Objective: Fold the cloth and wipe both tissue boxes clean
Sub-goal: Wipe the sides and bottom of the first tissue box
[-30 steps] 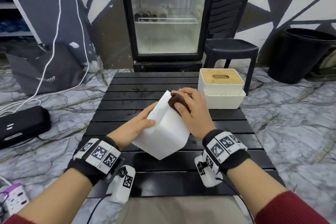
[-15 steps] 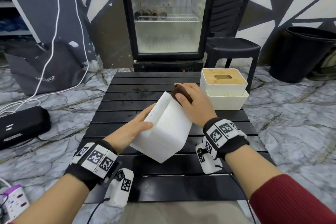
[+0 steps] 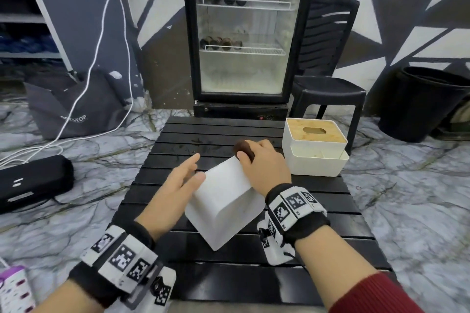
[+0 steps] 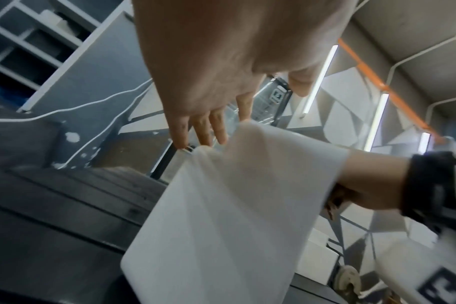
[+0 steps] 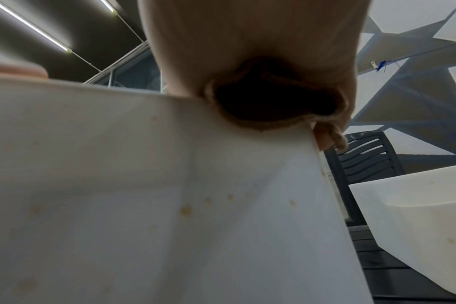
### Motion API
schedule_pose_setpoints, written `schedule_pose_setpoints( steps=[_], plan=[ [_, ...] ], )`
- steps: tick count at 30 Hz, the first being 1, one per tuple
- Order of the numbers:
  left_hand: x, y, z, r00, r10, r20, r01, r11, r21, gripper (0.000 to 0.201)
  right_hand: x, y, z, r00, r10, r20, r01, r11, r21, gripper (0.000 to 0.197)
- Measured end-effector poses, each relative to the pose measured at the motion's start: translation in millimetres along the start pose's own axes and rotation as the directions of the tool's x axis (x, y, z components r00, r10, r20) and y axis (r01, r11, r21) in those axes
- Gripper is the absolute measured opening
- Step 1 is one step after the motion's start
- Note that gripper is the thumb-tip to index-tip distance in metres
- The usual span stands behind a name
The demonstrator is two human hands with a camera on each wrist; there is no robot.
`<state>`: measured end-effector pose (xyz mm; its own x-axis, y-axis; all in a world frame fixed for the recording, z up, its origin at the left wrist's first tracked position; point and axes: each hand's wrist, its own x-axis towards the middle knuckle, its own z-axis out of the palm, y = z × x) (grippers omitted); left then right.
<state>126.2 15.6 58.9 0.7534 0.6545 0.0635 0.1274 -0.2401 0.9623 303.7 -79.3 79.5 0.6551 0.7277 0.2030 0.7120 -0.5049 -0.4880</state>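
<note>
Left hand (image 3: pixel 178 185) now off tilted white tissue box (image 3: pixel 223 201), grip apart; right hand (image 3: pixel 264 168) grip clamped on brown cloth (image 3: pixel 244 148).

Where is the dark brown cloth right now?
In the head view the dark brown cloth sits mid-table, bunched in the right hand against the far top edge of the tilted plain white tissue box, left of the wooden-lidded white tissue box.

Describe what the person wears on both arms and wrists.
Each bare hand, left hand and right hand, has a black wristband carrying white blocks printed with black square markers. A white camera pod hangs under each wrist, with a thin black cable. Dark red sleeves cover the forearms further up.
</note>
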Motion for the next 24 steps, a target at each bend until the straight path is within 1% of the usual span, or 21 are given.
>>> schedule_pose_setpoints(
  steps=[1, 3, 4, 6, 8, 11, 13, 16, 18, 21, 24],
  plan=[
    [-5, 3, 4, 0.999, 0.041, -0.007, -0.040, 0.995, 0.093, 0.066, -2, -1, -1, 1.000, 0.018, -0.001, -0.018, 1.000, 0.000, 0.036],
    [-13, 6, 15, 0.994, 0.110, 0.015, -0.110, 0.943, 0.314, 0.075, -5, -2, -3, 0.999, 0.047, -0.008, -0.047, 0.999, -0.002, 0.036],
    [-15, 7, 21, 0.993, 0.119, 0.024, -0.119, 0.912, 0.393, 0.080, -8, -2, -3, 0.998, 0.063, -0.015, -0.063, 0.998, 0.001, 0.037],
    [-16, 5, 32, 0.995, 0.096, -0.002, -0.085, 0.885, 0.459, 0.091, -15, -1, -5, 0.996, 0.081, -0.032, -0.081, 0.997, 0.010, 0.037],
    [-13, 4, 40, 0.995, 0.083, -0.057, -0.048, 0.891, 0.451, 0.101, -24, 0, -7, 0.995, 0.089, -0.046, -0.088, 0.996, 0.023, 0.037],
    [-8, 0, 44, 0.989, 0.098, -0.109, -0.047, 0.918, 0.394, 0.104, -37, 9, -10, 0.995, 0.078, -0.067, -0.073, 0.994, 0.076, 0.036],
    [-6, -1, 43, 0.990, 0.114, -0.087, -0.072, 0.920, 0.386, 0.102, -47, 17, -12, 0.995, 0.047, -0.085, -0.036, 0.992, 0.119, 0.038],
    [-4, 1, 37, 0.993, 0.117, -0.015, -0.103, 0.920, 0.378, 0.100, -62, 32, -12, 0.993, -0.037, -0.116, 0.058, 0.980, 0.188, 0.041],
    [-1, 3, 33, 0.992, 0.125, 0.024, -0.124, 0.916, 0.381, 0.090, -69, 40, -13, 0.989, -0.067, -0.135, 0.101, 0.959, 0.265, 0.041],
    [2, 4, 30, 0.987, 0.148, 0.063, -0.161, 0.906, 0.392, 0.079, -73, 49, -15, 0.987, -0.084, -0.139, 0.130, 0.925, 0.358, 0.038],
    [4, 6, 28, 0.985, 0.150, 0.091, -0.174, 0.905, 0.388, 0.075, -67, 52, -17, 0.988, -0.086, -0.127, 0.127, 0.922, 0.367, 0.037]
  ],
)
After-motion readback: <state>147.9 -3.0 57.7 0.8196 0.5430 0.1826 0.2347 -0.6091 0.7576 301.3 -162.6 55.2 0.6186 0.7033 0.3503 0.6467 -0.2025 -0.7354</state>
